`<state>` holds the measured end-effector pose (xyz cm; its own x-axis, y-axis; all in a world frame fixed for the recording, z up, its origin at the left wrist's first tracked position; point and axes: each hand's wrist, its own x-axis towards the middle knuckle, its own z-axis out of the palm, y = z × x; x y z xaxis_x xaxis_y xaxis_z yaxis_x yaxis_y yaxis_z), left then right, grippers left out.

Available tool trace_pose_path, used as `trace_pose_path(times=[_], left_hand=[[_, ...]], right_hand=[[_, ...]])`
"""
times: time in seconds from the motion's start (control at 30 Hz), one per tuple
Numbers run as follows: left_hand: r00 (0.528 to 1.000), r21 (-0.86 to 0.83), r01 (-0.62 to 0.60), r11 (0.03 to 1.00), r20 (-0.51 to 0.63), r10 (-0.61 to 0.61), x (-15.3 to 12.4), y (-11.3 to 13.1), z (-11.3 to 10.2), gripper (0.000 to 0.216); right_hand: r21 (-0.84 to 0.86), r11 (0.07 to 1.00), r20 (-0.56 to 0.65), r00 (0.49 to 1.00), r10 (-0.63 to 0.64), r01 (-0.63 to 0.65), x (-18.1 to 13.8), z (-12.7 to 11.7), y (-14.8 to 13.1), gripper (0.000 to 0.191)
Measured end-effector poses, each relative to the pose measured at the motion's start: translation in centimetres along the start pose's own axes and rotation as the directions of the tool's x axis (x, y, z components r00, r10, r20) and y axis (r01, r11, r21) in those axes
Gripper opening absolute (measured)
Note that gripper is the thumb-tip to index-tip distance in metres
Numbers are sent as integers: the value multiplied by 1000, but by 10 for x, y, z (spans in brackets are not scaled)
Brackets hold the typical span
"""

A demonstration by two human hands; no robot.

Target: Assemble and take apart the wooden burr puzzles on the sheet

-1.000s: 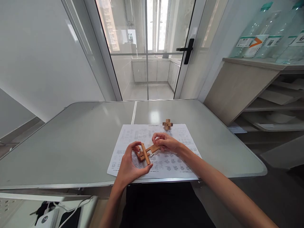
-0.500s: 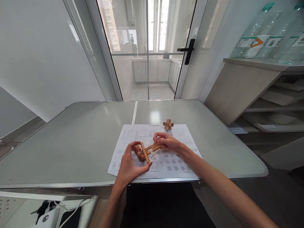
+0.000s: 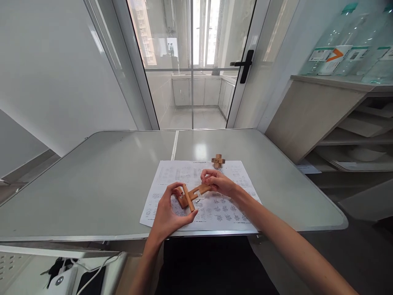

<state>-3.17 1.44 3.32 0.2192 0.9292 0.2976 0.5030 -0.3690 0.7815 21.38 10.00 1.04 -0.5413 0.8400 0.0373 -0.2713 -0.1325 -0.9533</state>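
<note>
My left hand point(image 3: 169, 213) is closed around wooden puzzle pieces point(image 3: 188, 198), with thumb and fingers at opposite ends of an upright stick. Behind that stick sits another wooden piece, partly hidden by it and by my fingers. A notched wooden puzzle piece point(image 3: 203, 188) is pinched by its right end in my right hand point(image 3: 219, 182). Its left end reaches to the pieces in my left hand; whether they interlock I cannot tell. Beneath both hands lies a printed sheet point(image 3: 159, 176) with rows of small diagrams.
An assembled wooden cross puzzle point(image 3: 218, 160) stands at the sheet's far edge on the grey table point(image 3: 92, 188). Clear plastic bottles point(image 3: 334, 53) top a shelf unit point(image 3: 319, 110) at right. Lower left, a white surface holds a white device point(image 3: 63, 282) and cables.
My right hand has shifted slightly right and up with the notched piece, whose gap from the upright stick looks a little wider. My left hand keeps its grip.
</note>
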Motion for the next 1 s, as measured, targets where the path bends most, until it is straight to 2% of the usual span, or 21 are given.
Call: trace_pose_path(times=[0.13,0.2,0.33,0.43,0.53,0.6,0.73,0.9,1.0], left_hand=[[1000,-14,6,1000,2,-6,-2,0,-1,77],[1000,-2,13,1000,-14,-13,-1,-3,0,78],[987,32,59,998,-150,-54,2,-11,4,77],[957,17,139,990,-260,-130,4,-17,6,74],[935,31,226,974,-288,-208,5,-22,7,76],[938,63,242,968,-270,-217,5,-25,8,78],[965,121,195,973,-200,-168,4,-28,9,78],[986,185,129,974,-133,-105,4,-28,9,76],[995,227,69,971,-87,-51,5,-28,8,73]], right_hand=[[97,987,-146,983,-113,128,-3,-13,-4,9],[95,987,-167,980,-112,128,-6,-16,-6,9],[-50,997,-183,981,-70,62,-6,-5,-8,12],[-167,983,-240,964,-111,72,-3,5,-6,10],[-287,955,-266,951,-156,76,-1,10,-4,9],[-362,930,-272,947,-173,66,-2,10,-2,9],[-473,879,-231,955,-185,56,-2,10,1,10],[-578,812,-72,985,-158,88,-4,15,6,15],[-620,777,-19,987,-159,113,-5,17,7,19]])
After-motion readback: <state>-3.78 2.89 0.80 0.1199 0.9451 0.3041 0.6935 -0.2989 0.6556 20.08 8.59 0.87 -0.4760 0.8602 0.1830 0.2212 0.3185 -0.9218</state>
